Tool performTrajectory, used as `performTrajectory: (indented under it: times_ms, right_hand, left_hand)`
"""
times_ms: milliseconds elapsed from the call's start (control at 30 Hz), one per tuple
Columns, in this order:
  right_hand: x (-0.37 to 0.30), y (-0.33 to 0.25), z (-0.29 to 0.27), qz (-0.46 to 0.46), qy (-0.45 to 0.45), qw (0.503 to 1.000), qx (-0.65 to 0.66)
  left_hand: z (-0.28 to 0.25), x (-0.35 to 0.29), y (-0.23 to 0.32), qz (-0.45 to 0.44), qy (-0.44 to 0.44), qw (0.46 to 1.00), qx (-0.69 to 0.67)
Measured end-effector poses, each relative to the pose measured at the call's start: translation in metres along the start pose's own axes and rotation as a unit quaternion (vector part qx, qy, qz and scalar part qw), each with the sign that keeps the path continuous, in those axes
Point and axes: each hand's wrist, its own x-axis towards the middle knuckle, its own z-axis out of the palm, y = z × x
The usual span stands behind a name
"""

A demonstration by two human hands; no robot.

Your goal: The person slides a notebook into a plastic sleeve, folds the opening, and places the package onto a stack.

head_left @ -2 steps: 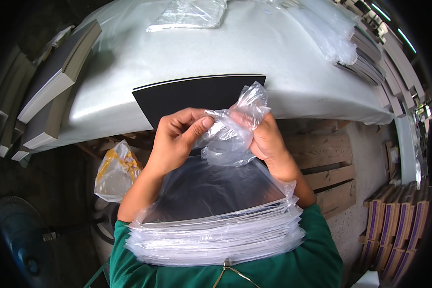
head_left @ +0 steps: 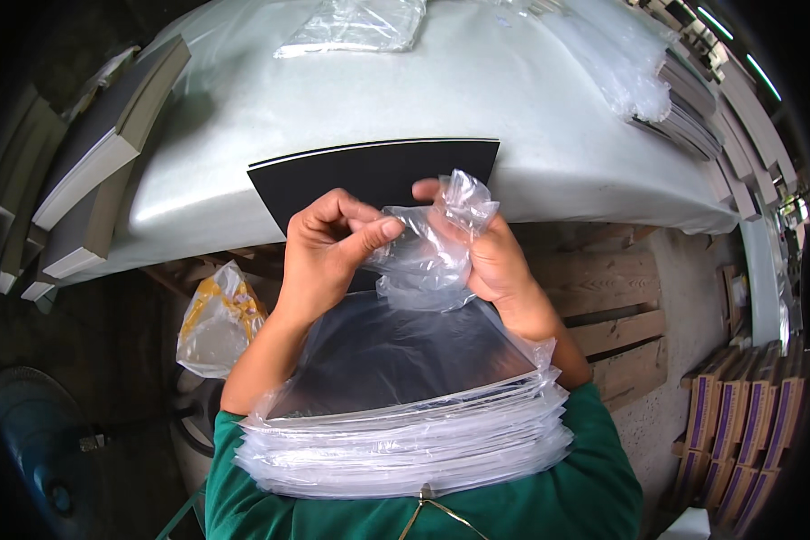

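Observation:
A crumpled clear plastic bag (head_left: 427,256) is gathered between my two hands. My left hand (head_left: 328,247) pinches its edge between thumb and fingers. The bunched upper part of the film lies across my right hand (head_left: 495,261), which grips it; the film partly covers those fingers. Beneath my wrists rests a thick stack of clear plastic-wrapped sheets (head_left: 405,441), with a dark sheet on top seen through its film. Just beyond my hands, a black board (head_left: 360,175) lies at the table's near edge, partly hidden by them.
The table (head_left: 360,99) has a pale cover. Thick dark-topped board stacks (head_left: 108,135) stand at its left. Folded clear film (head_left: 351,27) lies at the back, more plastic bags (head_left: 612,63) at the right. A tied plastic bag (head_left: 220,319), a wooden pallet (head_left: 612,315) and stacked cartons (head_left: 738,432) sit lower down.
The bunched top of the bag has dropped slightly, and one right fingertip now shows beside it. My left hand keeps its pinch, shifted a little.

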Motion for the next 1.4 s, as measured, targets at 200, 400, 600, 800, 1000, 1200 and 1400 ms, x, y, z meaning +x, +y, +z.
performTrajectory:
  times_ms: [200,400,600,800,1000,1200,1400]
  right_hand:
    - [0.001,0.01,-0.001,-0.053,0.051,0.997,0.04]
    - [0.003,0.012,-0.002,-0.02,0.034,0.995,0.092]
    - [0.003,0.012,-0.019,0.011,-0.118,0.978,0.174]
    - [-0.012,-0.023,-0.01,-0.048,0.11,0.991,0.06]
    - [-0.041,-0.056,-0.072,0.088,-0.123,0.924,-0.35]
    - [-0.022,-0.049,-0.086,0.048,-0.021,0.979,0.195]
    - [-0.04,0.003,-0.086,0.063,-0.264,0.959,-0.081]
  left_hand:
    - [0.018,0.0,0.008,0.035,0.049,0.998,-0.033]
    - [0.008,0.003,-0.005,0.089,0.045,0.99,0.098]
    - [0.001,0.012,0.002,0.008,0.013,0.994,-0.104]
    - [0.005,-0.004,0.004,-0.097,-0.313,0.933,0.151]
    - [-0.04,0.001,0.014,-0.091,0.007,0.925,-0.37]
    - [-0.03,-0.018,-0.025,-0.151,-0.314,0.934,0.079]
    - [-0.03,0.003,-0.022,-0.287,0.205,0.885,-0.304]
